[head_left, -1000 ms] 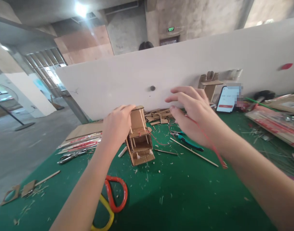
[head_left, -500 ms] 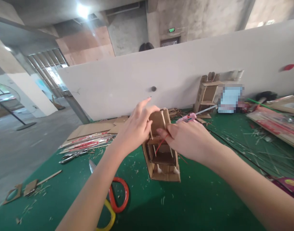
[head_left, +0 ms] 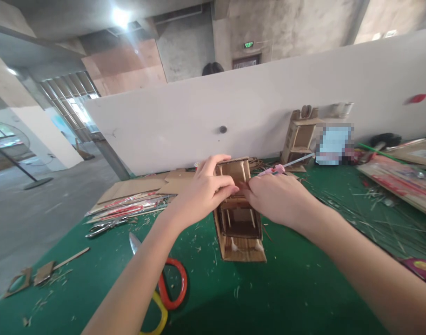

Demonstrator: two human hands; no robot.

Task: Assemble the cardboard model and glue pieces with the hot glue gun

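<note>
A small cardboard shelf-like model (head_left: 243, 253) with stacked compartments stands on the green table. Thin sticks line its openings, and whitish blobs, perhaps glue, show near its base. My left hand (head_left: 213, 186) is closed around its upper left side, some fingers up at the top edge and the thumb reaching across the front. My right hand (head_left: 279, 197) grips the right wall at mid-height, its fingertips close to my left thumb. What lies between the two sets of fingertips is mostly hidden. Behind my right hand lies a pink-handled tool (head_left: 273, 170).
Scissors (head_left: 176, 284) with red and yellow handles lie partly under my left forearm. Pliers (head_left: 106, 226), packaged sticks (head_left: 125, 204) and cardboard sheets (head_left: 129, 186) are at left. Another cardboard model (head_left: 300, 137) stands by the white partition (head_left: 171, 125). Scraps litter the green table (head_left: 296, 298).
My left hand has come down from above the model, its thumb now near my right fingertips. The model has shifted slightly right. A red strip by my right thumb no longer shows clearly.
</note>
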